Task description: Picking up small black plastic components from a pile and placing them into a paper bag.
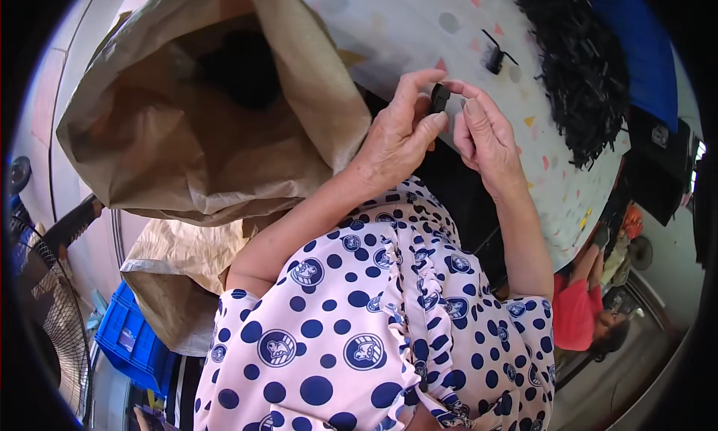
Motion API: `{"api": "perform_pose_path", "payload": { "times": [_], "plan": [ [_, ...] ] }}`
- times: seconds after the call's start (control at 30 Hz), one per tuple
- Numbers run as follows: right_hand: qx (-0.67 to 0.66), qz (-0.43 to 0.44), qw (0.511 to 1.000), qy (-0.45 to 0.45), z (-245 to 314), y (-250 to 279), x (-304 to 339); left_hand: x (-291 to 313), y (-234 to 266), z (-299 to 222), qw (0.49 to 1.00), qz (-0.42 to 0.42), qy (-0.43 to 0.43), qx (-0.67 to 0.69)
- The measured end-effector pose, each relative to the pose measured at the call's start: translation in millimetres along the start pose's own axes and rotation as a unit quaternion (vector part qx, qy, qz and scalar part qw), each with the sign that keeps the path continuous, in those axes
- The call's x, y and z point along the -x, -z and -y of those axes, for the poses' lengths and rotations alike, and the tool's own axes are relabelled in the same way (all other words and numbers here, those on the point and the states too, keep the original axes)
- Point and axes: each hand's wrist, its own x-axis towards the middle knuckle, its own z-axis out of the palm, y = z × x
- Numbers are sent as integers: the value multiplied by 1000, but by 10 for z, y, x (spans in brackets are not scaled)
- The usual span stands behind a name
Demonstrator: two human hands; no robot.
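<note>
My left hand [404, 132] is closed on a small black plastic part [440, 98], pinched between thumb and fingers above the table's near edge. Close by on the right, my right hand [490, 135] has its fingers curled, with the index fingertip against the top of the same part. The thumb of that hand stands a little apart from it. Farther off on the table [419, 27] lies a small black piece with thin prongs [495, 59]. To its right is a big heap of thin black plastic pieces [583, 72].
At my left a large brown woven sack [202, 150] gapes, dark contents [243, 68] inside. Below it are a second, paler sack [176, 281], a blue crate [134, 341] and a fan [56, 319]. A person in red [580, 315] is at the far right.
</note>
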Motion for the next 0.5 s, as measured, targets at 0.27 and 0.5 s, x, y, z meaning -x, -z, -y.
{"api": "perform_pose_path", "payload": {
  "times": [0.27,0.5],
  "plan": [
    [74,56,996,-6,80,-132,-243,5,94,-11,998,-38,6,52],
    [35,22,999,-13,-35,-155,-117,26,55,34,996,-55,16,75]
  ]
}}
